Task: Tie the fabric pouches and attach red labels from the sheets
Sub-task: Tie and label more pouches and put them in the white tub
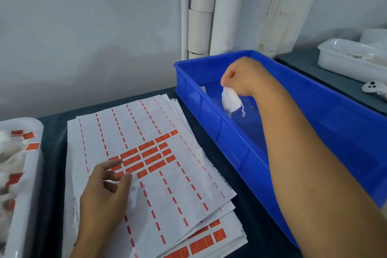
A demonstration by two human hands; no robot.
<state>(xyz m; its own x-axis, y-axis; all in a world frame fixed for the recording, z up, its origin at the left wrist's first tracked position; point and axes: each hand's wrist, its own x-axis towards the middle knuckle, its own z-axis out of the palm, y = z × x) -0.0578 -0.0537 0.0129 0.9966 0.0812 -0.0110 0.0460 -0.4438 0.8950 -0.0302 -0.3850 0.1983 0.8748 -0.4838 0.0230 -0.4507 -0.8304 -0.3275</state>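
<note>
My right hand reaches into the blue crate and grips a small white fabric pouch by its top, a loose string dangling beneath it. My left hand hovers over the top label sheet, fingers loosely curled and holding nothing, close to the block of red labels left on that sheet. The sheet lies on a stack of similar sheets, with more red labels showing on a lower one.
A white tray at the left edge holds tied pouches bearing red labels. Another white tray and a white controller sit on the surface at far right. White pipes run up the wall behind the crate.
</note>
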